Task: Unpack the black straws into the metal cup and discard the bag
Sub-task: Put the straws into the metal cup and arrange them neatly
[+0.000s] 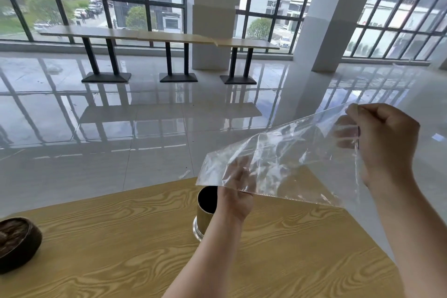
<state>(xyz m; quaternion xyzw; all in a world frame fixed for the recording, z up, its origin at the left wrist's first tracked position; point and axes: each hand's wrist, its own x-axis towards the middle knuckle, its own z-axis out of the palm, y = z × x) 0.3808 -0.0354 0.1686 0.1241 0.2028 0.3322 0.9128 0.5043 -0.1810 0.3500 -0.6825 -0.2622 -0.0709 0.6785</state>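
Note:
A clear plastic bag (285,152) is stretched in the air above the far edge of the table, tilted down to the left, and looks empty. My right hand (384,143) pinches its upper right end. My left hand (238,191) grips the lower left part, its fingers seen through the film. Just below the bag's low end stands the gold metal cup (204,215), upright, its inside black; I cannot tell single straws apart in it. My left wrist covers the cup's right side.
The wooden table (121,237) carries a dark round bowl (17,244) at its left edge. Beyond the table lies a glossy tiled floor, with a long bench table (157,36) by the windows and white pillars (333,12).

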